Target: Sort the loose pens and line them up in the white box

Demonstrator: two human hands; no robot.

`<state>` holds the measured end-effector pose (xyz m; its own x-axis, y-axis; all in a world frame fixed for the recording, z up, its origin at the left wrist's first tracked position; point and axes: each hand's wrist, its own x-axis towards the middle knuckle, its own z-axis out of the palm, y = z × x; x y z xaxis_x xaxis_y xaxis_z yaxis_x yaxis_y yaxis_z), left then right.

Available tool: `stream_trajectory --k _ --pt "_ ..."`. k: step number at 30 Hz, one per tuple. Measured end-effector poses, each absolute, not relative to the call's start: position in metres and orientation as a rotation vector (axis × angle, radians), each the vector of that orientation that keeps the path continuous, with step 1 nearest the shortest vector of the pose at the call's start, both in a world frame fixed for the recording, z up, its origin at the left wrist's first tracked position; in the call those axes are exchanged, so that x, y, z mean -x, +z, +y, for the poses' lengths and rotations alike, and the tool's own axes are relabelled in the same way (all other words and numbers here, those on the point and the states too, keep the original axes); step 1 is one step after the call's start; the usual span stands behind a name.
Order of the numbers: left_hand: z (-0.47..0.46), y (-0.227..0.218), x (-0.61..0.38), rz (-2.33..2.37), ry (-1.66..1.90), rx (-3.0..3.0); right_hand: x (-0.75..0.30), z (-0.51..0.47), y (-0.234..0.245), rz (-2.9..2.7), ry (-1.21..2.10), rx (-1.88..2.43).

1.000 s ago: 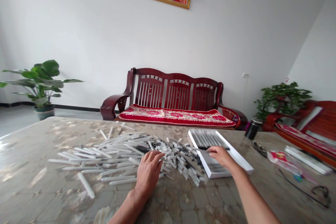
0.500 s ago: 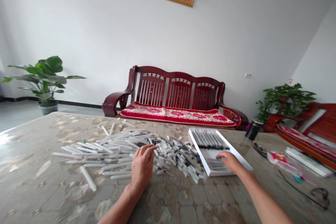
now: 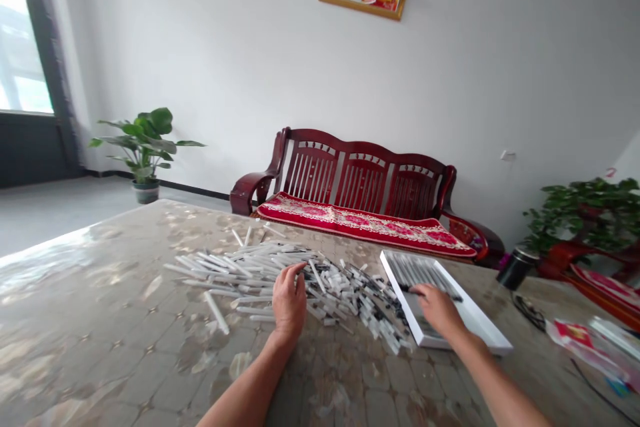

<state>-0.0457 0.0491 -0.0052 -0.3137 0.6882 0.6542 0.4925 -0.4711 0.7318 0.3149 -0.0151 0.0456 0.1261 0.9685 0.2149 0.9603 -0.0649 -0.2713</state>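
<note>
My left hand [image 3: 290, 301] is at the near side of a heap of whitish pen barrels [image 3: 235, 275], its fingers curled together. Whatever is in its fingertips is too small to make out. Small clear caps and black pen parts [image 3: 367, 300] lie by its right side. A shallow white tray [image 3: 477, 320] contains a row of clear pens with black ends [image 3: 417, 268]. Over that row's near ends is my right hand [image 3: 440, 312], thumb and fingers drawn together at the black ends. The hand hides what its fingers grip.
A black cylindrical container [image 3: 517, 270] stands right of the tray, near a dark cable [image 3: 527, 312] and a red-and-clear plastic packet [image 3: 575, 337]. One loose barrel [image 3: 217, 313] lies at the heap's near left. A wooden bench [image 3: 350, 180] is beyond the table.
The view has turned left, so everything sits further right. My right hand has moved from the tray's near part up to the pens' black ends. My left hand stays by the heap.
</note>
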Motion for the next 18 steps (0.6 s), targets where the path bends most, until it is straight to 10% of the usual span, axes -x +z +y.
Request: stream_trajectory --k 18 --pt "0.034 0.007 0.047 1.396 1.615 -1.689 -0.108 -0.008 0.033 -2.101 -0.010 2.184"
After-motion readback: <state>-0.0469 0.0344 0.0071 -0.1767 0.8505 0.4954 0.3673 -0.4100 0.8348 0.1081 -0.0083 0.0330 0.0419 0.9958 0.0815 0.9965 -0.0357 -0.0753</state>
